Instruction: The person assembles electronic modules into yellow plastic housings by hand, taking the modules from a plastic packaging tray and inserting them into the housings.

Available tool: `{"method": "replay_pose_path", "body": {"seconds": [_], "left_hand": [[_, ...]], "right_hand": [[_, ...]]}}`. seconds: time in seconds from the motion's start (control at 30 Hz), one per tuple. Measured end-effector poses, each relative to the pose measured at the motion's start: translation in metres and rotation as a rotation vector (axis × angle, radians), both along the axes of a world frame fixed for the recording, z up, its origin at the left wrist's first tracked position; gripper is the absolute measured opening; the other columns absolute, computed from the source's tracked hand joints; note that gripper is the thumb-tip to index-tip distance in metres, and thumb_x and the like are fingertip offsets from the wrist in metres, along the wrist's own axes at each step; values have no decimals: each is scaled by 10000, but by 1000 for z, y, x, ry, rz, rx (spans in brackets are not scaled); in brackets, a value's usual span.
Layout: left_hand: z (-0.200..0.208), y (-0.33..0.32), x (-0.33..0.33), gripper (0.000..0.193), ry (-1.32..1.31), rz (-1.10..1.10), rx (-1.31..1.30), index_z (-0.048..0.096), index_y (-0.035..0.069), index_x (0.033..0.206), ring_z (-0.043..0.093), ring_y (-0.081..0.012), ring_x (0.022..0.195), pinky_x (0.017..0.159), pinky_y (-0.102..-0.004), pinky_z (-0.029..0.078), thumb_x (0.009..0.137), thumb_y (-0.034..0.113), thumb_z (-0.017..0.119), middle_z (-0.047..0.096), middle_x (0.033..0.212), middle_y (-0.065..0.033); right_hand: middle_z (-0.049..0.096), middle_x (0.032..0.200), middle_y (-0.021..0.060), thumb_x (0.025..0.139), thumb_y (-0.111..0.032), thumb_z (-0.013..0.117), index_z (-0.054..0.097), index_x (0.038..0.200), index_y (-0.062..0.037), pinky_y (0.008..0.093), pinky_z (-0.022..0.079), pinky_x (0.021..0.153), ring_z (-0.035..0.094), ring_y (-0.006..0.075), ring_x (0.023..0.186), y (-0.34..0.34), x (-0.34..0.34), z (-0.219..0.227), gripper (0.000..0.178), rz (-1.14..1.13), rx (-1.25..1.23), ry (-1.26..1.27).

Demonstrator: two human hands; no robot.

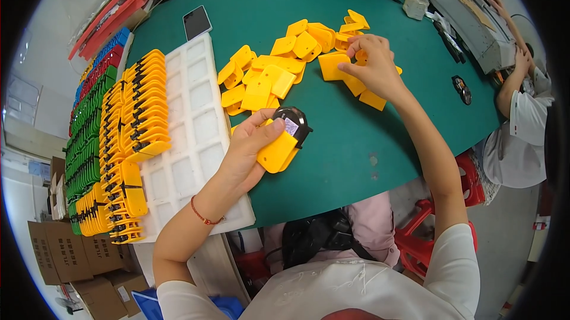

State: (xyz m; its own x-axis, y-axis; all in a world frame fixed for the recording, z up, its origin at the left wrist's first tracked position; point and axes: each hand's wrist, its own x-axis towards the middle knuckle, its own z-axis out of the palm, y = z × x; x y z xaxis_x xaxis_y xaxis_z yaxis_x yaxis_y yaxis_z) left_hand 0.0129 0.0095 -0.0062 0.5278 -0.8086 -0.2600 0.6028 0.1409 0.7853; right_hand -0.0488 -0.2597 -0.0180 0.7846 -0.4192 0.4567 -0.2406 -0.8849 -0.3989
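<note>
My left hand point(244, 147) is closed round a yellow plastic cover point(276, 155) with a black round device point(294, 119) at its upper end. A pale printed label shows on the device, under my thumb tip. Farther right, my right hand point(380, 69) pinches the edge of a loose yellow plastic plate point(331, 65) between thumb and fingers. Below and beside it lie more loose yellow plates point(372, 100), partly hidden by the hand. A heap of similar yellow plates point(268, 82) spreads across the green table point(332, 153) between my hands.
Left of me, a white gridded tray point(205, 106) carries rows of yellow pieces with black parts point(142, 106). Green pieces point(83, 156) stand beyond them. A phone point(196, 23) lies behind the tray. At right are a black device point(461, 90), a glass bottle point(417, 2) and another person's arm point(515, 76).
</note>
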Motion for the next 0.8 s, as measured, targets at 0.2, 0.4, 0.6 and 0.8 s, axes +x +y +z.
{"method": "replay_pose_path", "body": {"seconds": [0.2, 0.4, 0.6, 0.8], "left_hand": [[6, -2, -5, 384, -122, 22, 88, 507, -24, 1060, 656, -160, 822, 770, -266, 539, 746, -16, 726, 656, 955, -132], [10, -3, -12, 421, -415, 68, 194, 500, -46, 1046, 651, -154, 833, 759, -244, 531, 718, 5, 759, 662, 945, -145], [5, -6, -17, 447, -652, 173, 240, 513, -69, 1049, 638, -138, 867, 772, -226, 514, 702, 26, 778, 663, 960, -156], [4, -3, -15, 468, -666, 186, 199, 520, -82, 1081, 633, -136, 887, 778, -227, 509, 710, 41, 776, 663, 969, -156]], "right_hand": [[600, 1064, 67, 819, -124, 676, 562, 1042, -80, 267, 459, 854, 574, 155, 997, 23, -5, 25, 254, 625, 1070, -202], [645, 995, 61, 810, -97, 688, 579, 1106, 27, 233, 477, 811, 600, 102, 920, 38, -13, 21, 340, 610, 1120, -144], [682, 888, 93, 790, -57, 695, 610, 1037, 57, 220, 510, 693, 638, 109, 803, 59, -22, 22, 284, 525, 1208, -62], [673, 974, 107, 773, 8, 681, 615, 1058, 42, 225, 509, 778, 639, 118, 864, 73, -22, 15, 295, 605, 1212, -81]]}}
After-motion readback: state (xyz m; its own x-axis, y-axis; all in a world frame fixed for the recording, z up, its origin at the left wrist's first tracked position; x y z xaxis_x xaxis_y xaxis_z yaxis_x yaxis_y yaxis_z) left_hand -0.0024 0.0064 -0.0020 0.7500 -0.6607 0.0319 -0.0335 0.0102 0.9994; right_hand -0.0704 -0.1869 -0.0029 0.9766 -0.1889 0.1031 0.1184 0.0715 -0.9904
